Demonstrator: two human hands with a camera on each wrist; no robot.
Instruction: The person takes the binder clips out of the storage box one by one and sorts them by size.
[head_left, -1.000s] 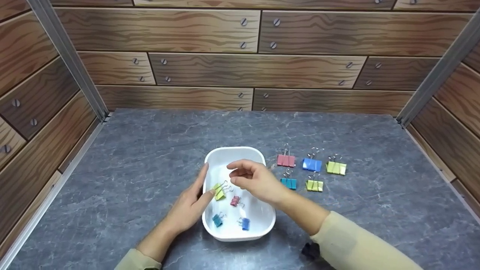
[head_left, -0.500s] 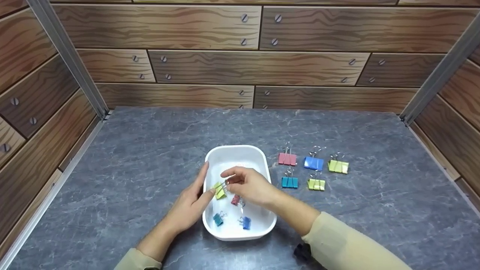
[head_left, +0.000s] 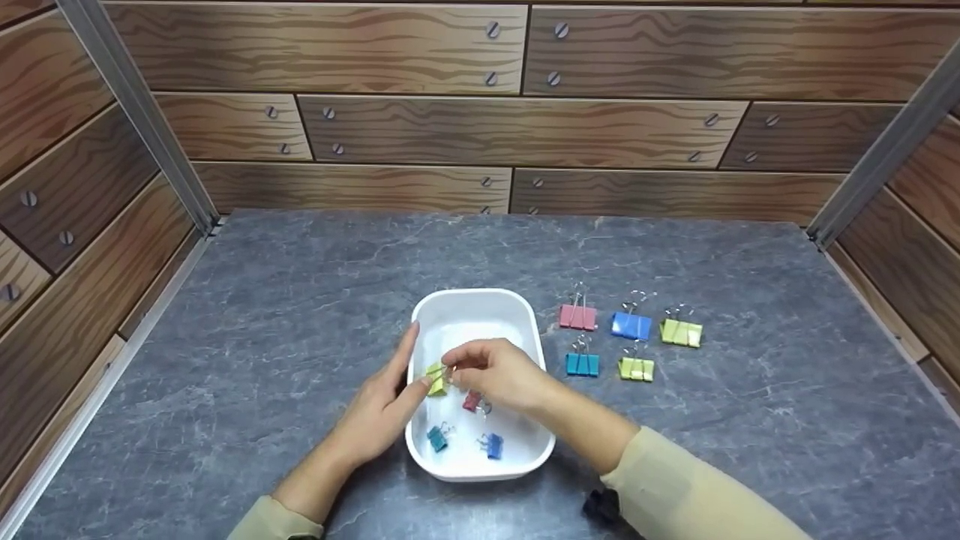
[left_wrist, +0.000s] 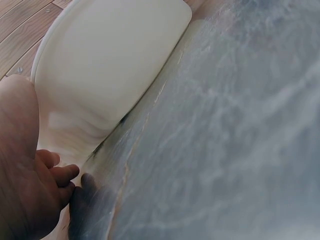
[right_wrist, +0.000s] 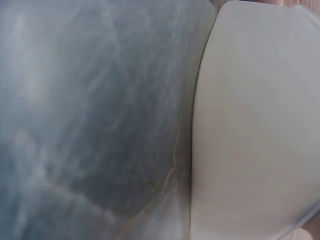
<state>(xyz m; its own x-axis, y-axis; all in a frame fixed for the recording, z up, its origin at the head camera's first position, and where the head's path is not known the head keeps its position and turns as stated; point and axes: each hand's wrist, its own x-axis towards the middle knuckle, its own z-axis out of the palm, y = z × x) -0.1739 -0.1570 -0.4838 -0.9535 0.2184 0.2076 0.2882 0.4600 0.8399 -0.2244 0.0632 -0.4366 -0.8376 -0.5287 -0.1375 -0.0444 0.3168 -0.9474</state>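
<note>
A white plastic tub (head_left: 480, 466) stands on the table, holding several small binder clips. My left hand (head_left: 379, 412) grips its left wall, thumb inside the rim and fingers along the outside. Inside the tub, my right hand (head_left: 499, 375) pinches the wire handles of a yellow binder clip (head_left: 436, 381) between thumb and forefinger; those handles are partly hidden. Below that hand lies a pink clip (head_left: 471, 400). A teal clip (head_left: 437, 439) and a blue clip (head_left: 494, 446) lie nearer the front. The right wrist view shows mostly the tub's outer wall (right_wrist: 255, 120).
To the right of the tub, larger binder clips lie in two rows: pink (head_left: 577, 318), blue (head_left: 631, 326) and yellow (head_left: 681, 333) behind, teal (head_left: 582, 365) and yellow (head_left: 636, 369) in front. Wood-patterned walls (head_left: 420, 127) enclose the grey table (head_left: 300, 300).
My right hand has moved left and slightly down inside the tub, and its fingertips have closed on the yellow clip's handles. The left hand has stayed on the tub's wall.
</note>
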